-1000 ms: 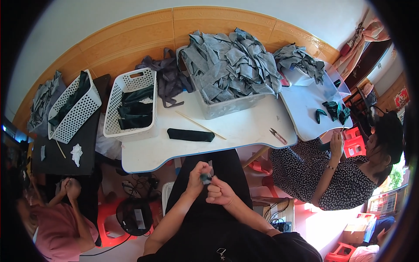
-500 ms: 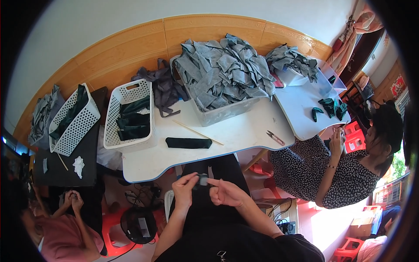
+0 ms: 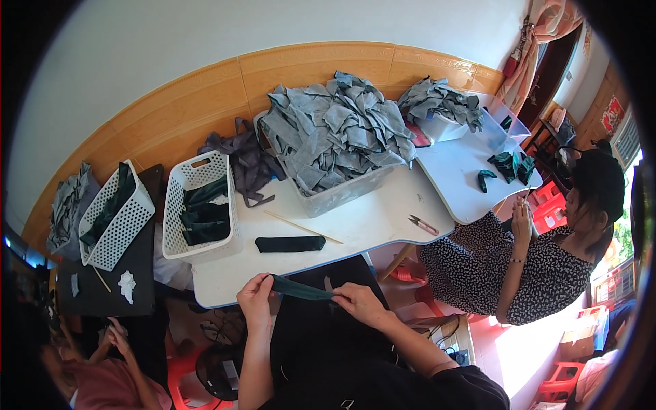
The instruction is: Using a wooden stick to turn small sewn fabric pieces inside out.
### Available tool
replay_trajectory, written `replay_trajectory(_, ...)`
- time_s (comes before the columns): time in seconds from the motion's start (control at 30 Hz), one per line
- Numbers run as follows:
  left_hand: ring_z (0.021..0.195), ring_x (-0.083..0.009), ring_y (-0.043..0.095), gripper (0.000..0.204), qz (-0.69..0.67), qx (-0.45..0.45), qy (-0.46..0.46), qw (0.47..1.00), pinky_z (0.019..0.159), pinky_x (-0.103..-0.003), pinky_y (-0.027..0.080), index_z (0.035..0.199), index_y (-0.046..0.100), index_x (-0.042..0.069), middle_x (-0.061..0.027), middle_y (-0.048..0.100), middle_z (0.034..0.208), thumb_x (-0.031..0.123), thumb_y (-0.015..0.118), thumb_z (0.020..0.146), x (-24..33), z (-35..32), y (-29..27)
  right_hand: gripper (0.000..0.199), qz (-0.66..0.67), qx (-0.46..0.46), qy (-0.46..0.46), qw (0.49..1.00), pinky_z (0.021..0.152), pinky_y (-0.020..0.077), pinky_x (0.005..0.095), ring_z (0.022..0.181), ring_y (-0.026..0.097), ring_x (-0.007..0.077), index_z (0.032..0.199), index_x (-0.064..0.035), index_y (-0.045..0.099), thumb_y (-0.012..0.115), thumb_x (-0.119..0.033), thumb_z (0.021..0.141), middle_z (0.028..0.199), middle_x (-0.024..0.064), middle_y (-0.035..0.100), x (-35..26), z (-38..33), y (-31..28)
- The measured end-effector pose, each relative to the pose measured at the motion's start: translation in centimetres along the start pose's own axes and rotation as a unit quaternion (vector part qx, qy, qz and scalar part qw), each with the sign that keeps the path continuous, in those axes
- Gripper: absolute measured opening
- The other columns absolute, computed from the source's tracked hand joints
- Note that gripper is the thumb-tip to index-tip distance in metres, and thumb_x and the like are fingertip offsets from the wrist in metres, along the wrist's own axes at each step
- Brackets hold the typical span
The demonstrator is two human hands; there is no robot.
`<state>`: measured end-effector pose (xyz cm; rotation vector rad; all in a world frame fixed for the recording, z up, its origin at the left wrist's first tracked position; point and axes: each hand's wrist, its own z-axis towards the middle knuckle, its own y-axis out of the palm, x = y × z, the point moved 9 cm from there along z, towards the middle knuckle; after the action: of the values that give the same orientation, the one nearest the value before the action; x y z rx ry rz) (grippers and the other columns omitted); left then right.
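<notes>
I'm watching both hands working just off the near edge of the white table (image 3: 383, 205): the left hand (image 3: 255, 304) is pinching one end of a dark green strip (image 3: 301, 289), and the right hand (image 3: 362, 305) is gripping the other, so the strip is hanging nearly taut between them, above the lap. From here I'm judging the pinches to be the weak point — if either one is loosening, the strip could be dropping onto the dark trousers and getting hard to spot. Uneven tension could also be leaving it twisted or creased. I'm eyeing the snips (image 3: 424, 225) too; they're lying near the table's edge, where a passing forearm could be knocking them off. A second strip (image 3: 290, 244) is lying flat beside a thin stick (image 3: 303, 226), which a nudge might be setting rolling. As for containers, the white basket (image 3: 174, 219) is holding dark green pieces, and the tilted basket (image 3: 123, 232) farther left is holding more. The big tub (image 3: 342, 195) is overflowing with grey cloth (image 3: 342, 130) — a heap that could be sliding if bumped. A smaller tub (image 3: 444, 128) is carrying another grey pile, and beside it a clear box (image 3: 512, 130) is showing something dark inside.
</notes>
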<state>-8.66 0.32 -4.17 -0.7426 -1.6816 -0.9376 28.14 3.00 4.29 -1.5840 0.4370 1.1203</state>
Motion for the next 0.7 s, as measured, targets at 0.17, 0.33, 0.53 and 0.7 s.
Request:
replay_trajectory(0.17, 0.082, -0.0139, 0.083, 0.021, -0.035, -0.011, 0.003, 0.999, 0.076, -0.031, 0.067, 0.144, 0.094, -0.003, -0.0053, 0.093, 0.113, 0.008, 0.092, 0.127, 3.4, 3.3, 6.3, 0.026, -0.035, 0.029, -0.105, 0.993, 0.102, 0.07, 0.0564, 0.116, 0.087, 0.0489, 0.14, -0.0006, 0.092, 0.088, -0.022, 0.126, 0.128, 0.0243, 0.089, -2.4, 6.7, -5.3)
replay_trajectory(0.33, 0.098, -0.018, 0.083, 0.028, 0.032, -0.065, 0.014, 0.997, 0.088, -0.034, 0.067, 0.152, 0.091, -0.002, -0.0092, 0.092, 0.126, 0.014, 0.09, 0.129, 10.4, 3.7, 11.5, 0.028, -0.012, 0.164, -0.137, 0.977, 0.099, 0.0686, 0.051, 0.108, 0.086, 0.0397, 0.141, -0.0015, 0.095, 0.09, -0.024, 0.126, 0.122, 0.0206, 0.088, -11.2, 15.3, -15.7)
replay_trajectory(0.53, 0.117, -0.023, 0.084, 0.038, 0.111, -0.127, 0.03, 0.985, 0.102, -0.038, 0.068, 0.161, 0.088, -0.002, -0.0139, 0.09, 0.141, 0.021, 0.087, 0.131, 8.0, -7.9, 10.5, 0.023, -0.096, 0.345, -0.202, 0.912, 0.107, 0.0687, 0.0513, 0.119, 0.087, 0.0431, 0.144, -0.0025, 0.095, 0.086, -0.012, 0.125, 0.131, 0.0198, 0.092, -9.9, 27.0, -30.5)
replay_trajectory(0.7, 0.133, -0.0271, 0.085, 0.045, 0.174, -0.147, 0.045, 0.973, 0.114, -0.041, 0.068, 0.169, 0.085, -0.001, -0.0179, 0.089, 0.154, 0.026, 0.085, 0.133, 6.6, -13.4, 5.3, 0.023, -0.088, 0.386, -0.191, 0.898, 0.103, 0.0695, 0.0508, 0.116, 0.088, 0.0402, 0.142, -0.002, 0.094, 0.084, -0.017, 0.127, 0.127, 0.0202, 0.091, -13.2, 33.1, -40.9)
